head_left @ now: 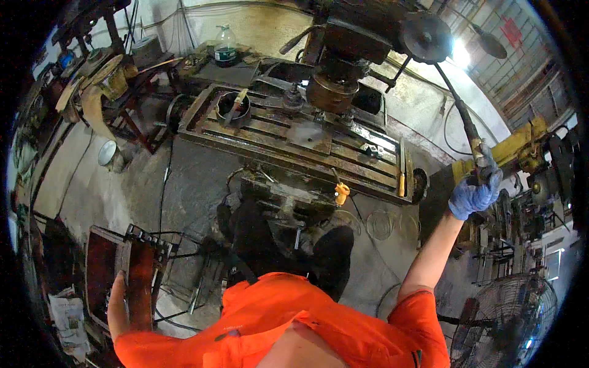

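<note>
Far to the left, at about eight o'clock, the left hand (118,300) hangs low beside a rusty red metal frame (126,276). It sits right at the frame's edge, and I cannot tell if its fingers are curled on it or just resting there. In the middle stands a big milling machine, with its slotted work table (294,144) lying across the view from ten o'clock to three o'clock. A round metal pot (234,107) sits on the left end of that table, and a small yellow-handled tool (341,193) hangs near the front edge. Up at one o'clock is the machine's dark hand wheel (426,37). A long lever (461,110) runs from that wheel down toward three o'clock. The right hand (473,193), in a blue glove, is closed tight around the low end of the lever. So the lever's long line points up and left from this hand, toward the wheel. The right hand is on the lever; the left hand is far away from it.
</note>
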{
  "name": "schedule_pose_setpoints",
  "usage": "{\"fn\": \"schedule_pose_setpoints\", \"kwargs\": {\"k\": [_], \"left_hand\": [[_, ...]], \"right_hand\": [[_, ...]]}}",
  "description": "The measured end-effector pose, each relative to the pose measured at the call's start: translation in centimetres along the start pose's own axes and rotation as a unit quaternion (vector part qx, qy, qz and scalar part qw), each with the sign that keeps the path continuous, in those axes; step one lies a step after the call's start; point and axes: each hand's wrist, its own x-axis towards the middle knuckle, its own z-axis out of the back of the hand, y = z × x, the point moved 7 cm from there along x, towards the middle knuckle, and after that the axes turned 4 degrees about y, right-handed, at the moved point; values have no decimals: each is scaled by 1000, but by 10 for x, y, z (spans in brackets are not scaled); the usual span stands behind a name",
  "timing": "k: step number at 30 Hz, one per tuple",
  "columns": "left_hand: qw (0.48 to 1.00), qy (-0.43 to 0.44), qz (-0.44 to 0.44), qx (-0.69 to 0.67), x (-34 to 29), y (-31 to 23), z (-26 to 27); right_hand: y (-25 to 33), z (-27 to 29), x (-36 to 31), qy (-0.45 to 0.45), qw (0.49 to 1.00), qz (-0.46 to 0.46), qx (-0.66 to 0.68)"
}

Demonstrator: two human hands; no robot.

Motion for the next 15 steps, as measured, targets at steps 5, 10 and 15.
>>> {"fn": "schedule_pose_setpoints", "kwargs": {"k": [5, 10, 15], "left_hand": [[984, -29, -27, -171, -3, -72, 31], [906, 44, 11, -422, 1, -127, 52], [775, 191, -90, -596, 127, -106, 34]], "right_hand": [[14, 6, 6, -47, 988, 23, -145], [19, 9, 24, -28, 985, 104, -139], [11, 3, 54, -19, 993, -22, 117]]}}
